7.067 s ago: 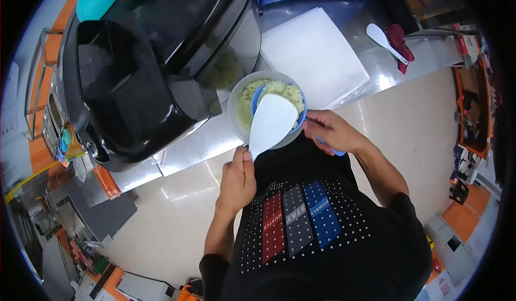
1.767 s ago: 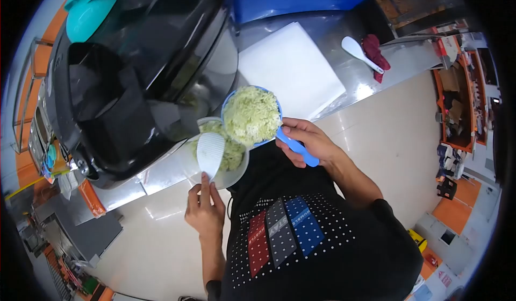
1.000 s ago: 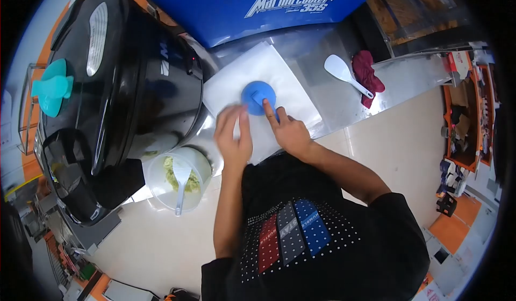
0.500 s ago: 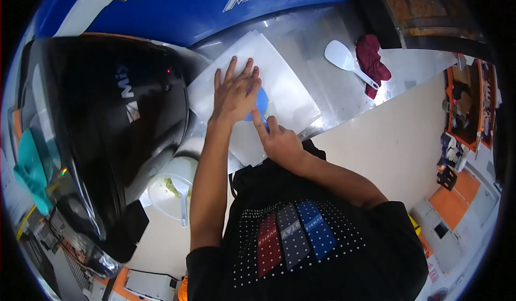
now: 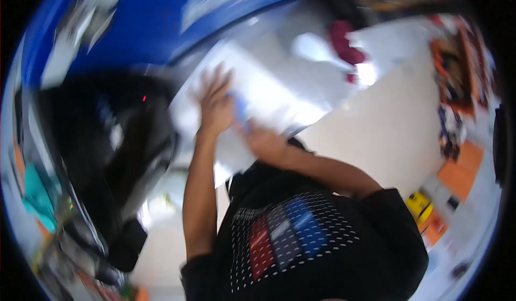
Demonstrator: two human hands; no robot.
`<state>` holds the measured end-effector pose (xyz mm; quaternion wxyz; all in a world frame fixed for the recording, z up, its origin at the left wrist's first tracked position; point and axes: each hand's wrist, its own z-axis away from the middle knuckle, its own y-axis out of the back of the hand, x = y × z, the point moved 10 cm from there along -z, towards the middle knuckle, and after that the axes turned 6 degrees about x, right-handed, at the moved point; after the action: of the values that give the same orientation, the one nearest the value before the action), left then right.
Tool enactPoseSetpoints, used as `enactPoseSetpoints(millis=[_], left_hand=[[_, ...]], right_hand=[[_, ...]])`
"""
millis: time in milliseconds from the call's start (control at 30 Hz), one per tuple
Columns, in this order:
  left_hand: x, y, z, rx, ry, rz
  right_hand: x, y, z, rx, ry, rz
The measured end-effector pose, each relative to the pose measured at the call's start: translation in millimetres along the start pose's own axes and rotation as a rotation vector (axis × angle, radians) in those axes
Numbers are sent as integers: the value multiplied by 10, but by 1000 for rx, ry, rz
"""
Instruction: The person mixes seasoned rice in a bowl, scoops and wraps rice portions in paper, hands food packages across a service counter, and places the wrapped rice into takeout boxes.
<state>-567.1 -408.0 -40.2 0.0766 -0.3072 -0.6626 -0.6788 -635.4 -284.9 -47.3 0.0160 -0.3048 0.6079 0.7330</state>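
My left hand (image 5: 216, 107) lies over a stack of white sheets (image 5: 255, 72), its fingers spread and blurred by motion. Beside its palm shows a blue paddle-like tool (image 5: 239, 107), partly covered by that hand. My right hand (image 5: 263, 144) is closed at the near end of this tool, with the index finger pointing along it. The sheets rest on a shiny metal counter (image 5: 285, 26). Farther right on the counter, a white rice paddle (image 5: 312, 47) lies against a crumpled maroon cloth (image 5: 344, 45).
A large black appliance (image 5: 91, 123) with a red light stands left of the sheets. Behind the counter rises a blue cooler box (image 5: 145, 21). A pale tub (image 5: 161, 207), smeared by blur, sits below the appliance. Orange shelving (image 5: 451, 69) stands at far right.
The whole view has shifted and blurred as my head moved, so the counter and both hands appear further left. Both hands keep about the same place on the sheets.
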Motion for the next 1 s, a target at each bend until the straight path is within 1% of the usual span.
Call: enactPoseSetpoints(millis=[33,67,100,133,167,200,233,300,333,367,400,433,467,533,600,667,700,733,767,800,833,867,933,1000], left_hand=[[63,-15,89,-98,-42,198],[-134,-341,258,193,-270,53],[-348,-676,555,535,-431,-148],[-448,201,104,458,-5,279],[20,729,296,576,133,221],[296,985,612,858,141,294],[331,1034,903,949,43,144],[-8,623,1264,792,213,299],[-222,280,1419,759,117,361],[78,173,1514,559,238,333],[369,137,1502,496,104,332],[517,9,1531,411,25,305],[537,4,1600,424,28,294],[807,-70,1638,392,-114,45],[879,-72,1633,376,-124,20],[929,-38,1601,366,-165,6],[890,-61,1588,378,-161,16],[725,-263,1552,323,-181,83],[755,-221,1521,324,-137,83],[790,-128,1542,383,-149,83],[846,11,1511,383,-118,79],[780,-33,1519,343,-85,-15],[737,59,1547,386,-41,-21],[692,60,1523,406,-24,-18]], right_hand=[[-56,-347,183,17,157,-388],[68,-522,115,-12,2,-294],[36,-462,-29,-108,21,66],[6,-19,-102,-52,-7,-53],[-70,425,-53,268,41,100],[-18,544,-34,280,57,25],[15,520,-36,307,52,33],[56,532,-60,356,73,43],[66,509,-37,279,54,37],[69,453,-1,195,28,28],[70,506,39,210,26,37],[89,508,55,203,-8,7],[70,497,36,187,-31,-26],[54,516,-21,168,-10,-3],[38,506,-15,138,-4,9],[53,422,-64,73,-86,-48],[80,415,-45,107,-79,-77],[234,230,-75,124,-140,-142],[210,184,-25,-65,-206,-150],[323,34,42,-182,-382,-493],[226,110,-49,-45,-79,-43],[49,559,-28,256,-17,13],[45,713,-66,382,-28,-117],[-4,812,-108,396,19,-131]])
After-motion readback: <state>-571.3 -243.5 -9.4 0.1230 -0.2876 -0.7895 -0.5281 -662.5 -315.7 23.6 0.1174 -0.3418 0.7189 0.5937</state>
